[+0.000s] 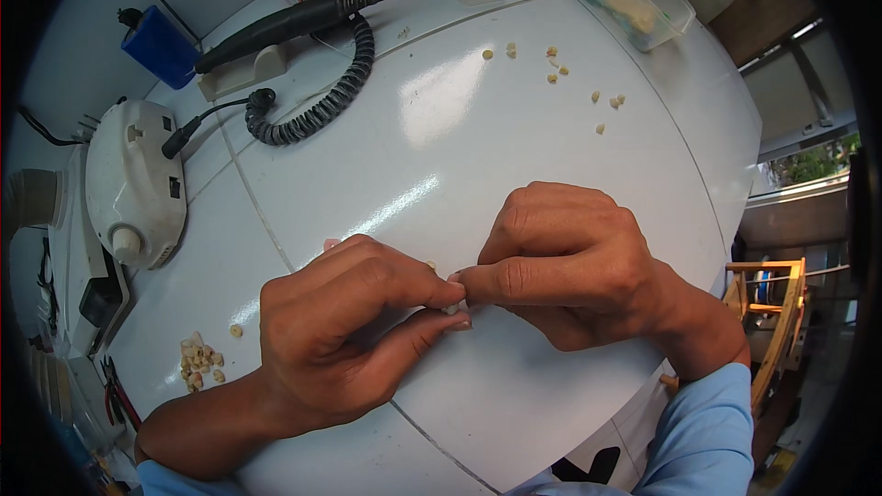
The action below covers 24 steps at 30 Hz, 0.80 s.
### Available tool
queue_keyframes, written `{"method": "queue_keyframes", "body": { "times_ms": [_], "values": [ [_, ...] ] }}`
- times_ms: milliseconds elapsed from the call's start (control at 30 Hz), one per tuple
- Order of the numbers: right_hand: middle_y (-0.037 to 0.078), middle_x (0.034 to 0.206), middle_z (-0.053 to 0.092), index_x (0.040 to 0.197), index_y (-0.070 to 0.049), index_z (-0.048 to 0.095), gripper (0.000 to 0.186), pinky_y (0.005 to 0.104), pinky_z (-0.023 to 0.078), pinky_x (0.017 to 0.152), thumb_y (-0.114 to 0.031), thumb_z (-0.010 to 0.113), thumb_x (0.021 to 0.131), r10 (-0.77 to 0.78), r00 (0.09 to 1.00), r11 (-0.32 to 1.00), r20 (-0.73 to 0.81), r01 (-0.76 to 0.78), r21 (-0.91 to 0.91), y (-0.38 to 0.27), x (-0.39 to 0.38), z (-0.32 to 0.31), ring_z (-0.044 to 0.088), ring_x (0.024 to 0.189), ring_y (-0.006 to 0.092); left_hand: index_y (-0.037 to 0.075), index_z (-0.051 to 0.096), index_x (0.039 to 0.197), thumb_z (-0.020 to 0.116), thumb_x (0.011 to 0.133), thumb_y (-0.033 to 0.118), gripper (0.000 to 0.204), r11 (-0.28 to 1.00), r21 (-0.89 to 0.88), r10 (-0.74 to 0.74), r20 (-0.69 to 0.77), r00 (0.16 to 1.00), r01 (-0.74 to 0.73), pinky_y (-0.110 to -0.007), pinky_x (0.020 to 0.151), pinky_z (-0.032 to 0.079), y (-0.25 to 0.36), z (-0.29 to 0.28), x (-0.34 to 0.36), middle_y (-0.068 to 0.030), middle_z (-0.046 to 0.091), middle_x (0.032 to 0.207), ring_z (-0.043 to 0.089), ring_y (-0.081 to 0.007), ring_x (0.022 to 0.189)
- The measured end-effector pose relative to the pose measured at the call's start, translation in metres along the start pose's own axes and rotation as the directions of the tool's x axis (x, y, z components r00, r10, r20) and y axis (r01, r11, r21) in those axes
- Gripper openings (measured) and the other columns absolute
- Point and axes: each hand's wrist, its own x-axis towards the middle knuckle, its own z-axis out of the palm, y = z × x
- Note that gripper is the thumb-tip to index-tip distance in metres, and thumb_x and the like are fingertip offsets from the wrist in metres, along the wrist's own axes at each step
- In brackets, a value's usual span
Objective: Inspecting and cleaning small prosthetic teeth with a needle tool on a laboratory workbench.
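Note:
In the middle of the white table my left hand (335, 326) pinches a small whitish piece (451, 309) between thumb and forefinger. The fingertips cover most of it, so its full shape is hidden. My right hand (574, 262) is closed, its thumb and forefinger meeting the left fingertips at the same piece. A bit of something pink (331, 244) shows just behind my left knuckles; I cannot make out what it is. Beside my left wrist lies a small heap of ivory, tooth-like pieces (197, 363), with a single piece (236, 331) just apart from it.
More ivory pieces (552, 79) lie scattered at the far right, near a clear plastic box (675, 23). A black rotary handpiece (276, 32) rests on a stand at the far left, its coiled cord reaching a white control unit (138, 184). Red-handled pliers (118, 395) lie at the left edge.

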Motion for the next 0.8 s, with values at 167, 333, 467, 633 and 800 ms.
{"method": "queue_keyframes", "body": {
  "times_ms": [167,333,467,633,800],
  "values": [
    [0.004,0.077,0.056,0.092,-0.006,0.075,0.019,0.0369,0.047,0.056,0.002,0.084,0.077,0.091,0.995,0.994,-0.032,-0.092,-0.059,-0.0078,0.0019,-0.0044,0.061,0.068,0.0217,0.002,0.08,0.103,0.088,0.081,-0.008,0.026,0.999,-0.004,-0.05,-0.104,0.993,0.05,-0.032,0.075,0.058,-0.0028,0.006,-0.0039,-0.01,0.082,0.094,0.079,-0.0207,0.082],
    [0.001,0.074,0.063,0.093,-0.008,0.084,0.022,0.03,0.046,0.053,-0.003,0.093,0.074,0.059,0.998,0.991,-0.012,-0.06,-0.12,-0.0051,0.0017,-0.01,0.062,0.065,0.014,-0.004,0.078,0.108,0.08,0.08,-0.019,0.031,0.999,-0.025,-0.044,-0.016,0.999,0.043,-0.031,0.081,0.061,-0.0024,0.001,-0.0043,-0.015,0.081,0.098,0.079,-0.0229,0.094],
    [0.002,0.076,0.057,0.09,-0.006,0.078,0.019,0.033,0.044,0.054,0.0,0.088,0.075,0.041,0.998,0.998,-0.044,-0.044,-0.05,-0.0065,0.0029,-0.0057,0.059,0.065,0.0172,-0.003,0.077,0.106,0.079,0.079,-0.019,0.031,0.999,-0.012,-0.047,0.008,0.999,0.047,-0.031,0.08,0.061,-0.001,-0.0016,-0.0033,-0.0152,0.081,0.098,0.078,-0.0228,0.093],
    [0.001,0.075,0.063,0.09,-0.008,0.082,0.02,0.0311,0.046,0.054,0.0,0.09,0.074,0.017,0.999,0.999,-0.034,-0.019,-0.039,-0.0033,0.0023,-0.008,0.062,0.065,0.0146,-0.002,0.076,0.101,0.079,0.079,-0.018,0.027,0.999,0.008,-0.035,0.006,0.999,0.035,-0.031,0.08,0.06,0.0004,-0.0014,-0.0028,-0.0149,0.08,0.097,0.078,-0.0219,0.091],
    [0.001,0.074,0.062,0.09,-0.007,0.082,0.02,0.0307,0.045,0.053,0.001,0.09,0.073,-0.003,0.998,0.998,-0.068,-0.002,-0.069,-0.0024,0.0019,-0.0054,0.061,0.064,0.0142,-0.003,0.075,0.1,0.079,0.08,-0.017,0.025,0.997,-0.022,-0.071,-0.013,0.997,0.07,-0.031,0.08,0.059,0.0005,0.0003,-0.0051,-0.0148,0.08,0.096,0.078,-0.0216,0.09]
  ]
}}
